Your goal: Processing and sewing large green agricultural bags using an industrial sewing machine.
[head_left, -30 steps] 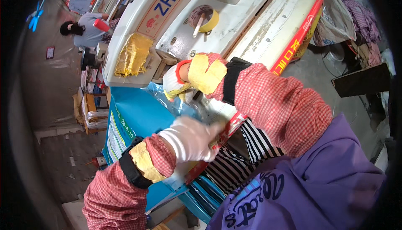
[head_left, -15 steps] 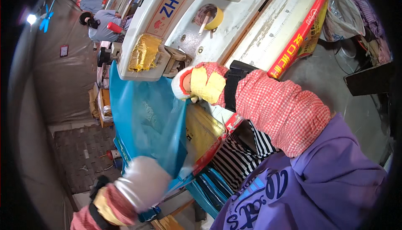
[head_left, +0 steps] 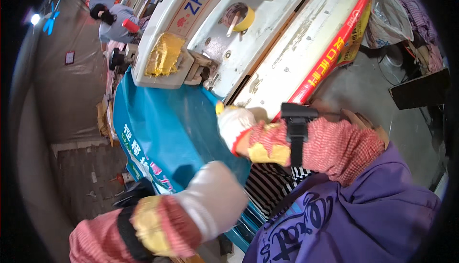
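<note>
The teal bag [head_left: 162, 119] slants from upper left to lower centre; right hand [head_left: 235, 125] by its right edge, left hand [head_left: 215, 197] over its lower end; blurred, I cannot tell either grip.

The lighting is uneven: the white machine [head_left: 267, 38] and pale worktop [head_left: 287, 67] look bright and slightly washed out, while the brown wall [head_left: 71, 100] at left sits in dimness. A small lamp [head_left: 35, 19] at upper left flares into a white spot. The teal sheet [head_left: 181, 119] takes a soft sheen, and a dark, soft-edged shadow falls on it beside the left hand [head_left: 213, 201]. That hand's glove appears smeared, probably by motion. Distant shapes are soft; straight edges bow outward, and black vignetting swallows the corners.
</note>
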Available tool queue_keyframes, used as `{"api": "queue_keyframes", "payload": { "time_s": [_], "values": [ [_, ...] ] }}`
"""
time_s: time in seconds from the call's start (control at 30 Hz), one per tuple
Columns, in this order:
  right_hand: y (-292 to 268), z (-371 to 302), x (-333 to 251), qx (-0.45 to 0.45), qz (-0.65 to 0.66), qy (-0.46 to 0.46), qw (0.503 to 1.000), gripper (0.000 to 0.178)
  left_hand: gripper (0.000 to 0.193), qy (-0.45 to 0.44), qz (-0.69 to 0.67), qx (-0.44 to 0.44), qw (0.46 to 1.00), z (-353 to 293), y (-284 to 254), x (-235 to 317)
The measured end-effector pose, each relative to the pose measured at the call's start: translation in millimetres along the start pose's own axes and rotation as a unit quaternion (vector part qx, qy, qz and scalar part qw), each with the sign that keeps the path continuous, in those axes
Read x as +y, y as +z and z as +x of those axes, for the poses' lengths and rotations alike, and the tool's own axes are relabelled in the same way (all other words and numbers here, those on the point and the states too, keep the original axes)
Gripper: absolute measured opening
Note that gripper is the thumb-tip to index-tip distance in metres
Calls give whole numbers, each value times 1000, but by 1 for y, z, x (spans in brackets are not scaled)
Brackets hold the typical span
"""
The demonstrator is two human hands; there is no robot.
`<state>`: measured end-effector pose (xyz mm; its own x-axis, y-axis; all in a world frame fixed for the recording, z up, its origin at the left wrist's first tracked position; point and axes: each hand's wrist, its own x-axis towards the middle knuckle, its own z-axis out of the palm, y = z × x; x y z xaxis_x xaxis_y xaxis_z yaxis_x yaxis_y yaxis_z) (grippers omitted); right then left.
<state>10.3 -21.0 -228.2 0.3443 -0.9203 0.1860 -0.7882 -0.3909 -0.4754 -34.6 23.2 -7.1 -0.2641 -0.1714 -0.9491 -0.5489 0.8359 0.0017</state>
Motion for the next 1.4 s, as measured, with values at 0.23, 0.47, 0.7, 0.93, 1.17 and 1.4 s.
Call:
{"api": "queue_keyframes", "payload": {
  "time_s": [0.23,0.47,0.7,0.93,1.17,1.4],
  "values": [
    [26,94,-32,-347,169,-126,914,35,24,-171,-75,-107,977,5,0,-57],
    [40,54,-45,-154,4,-53,987,18,15,-4,27,-85,996,3,19,-23],
    [106,74,-80,22,-208,51,976,13,26,-85,-96,-210,969,-1,-23,-49],
    [164,81,-125,205,-387,143,888,25,6,-9,-84,-47,995,12,10,-8],
    [87,94,-80,-379,74,10,923,12,22,-115,-104,-293,943,-27,-18,-26],
    [84,120,-52,-297,591,-744,98,23,15,35,-89,90,991,22,1,16]
  ]
}}
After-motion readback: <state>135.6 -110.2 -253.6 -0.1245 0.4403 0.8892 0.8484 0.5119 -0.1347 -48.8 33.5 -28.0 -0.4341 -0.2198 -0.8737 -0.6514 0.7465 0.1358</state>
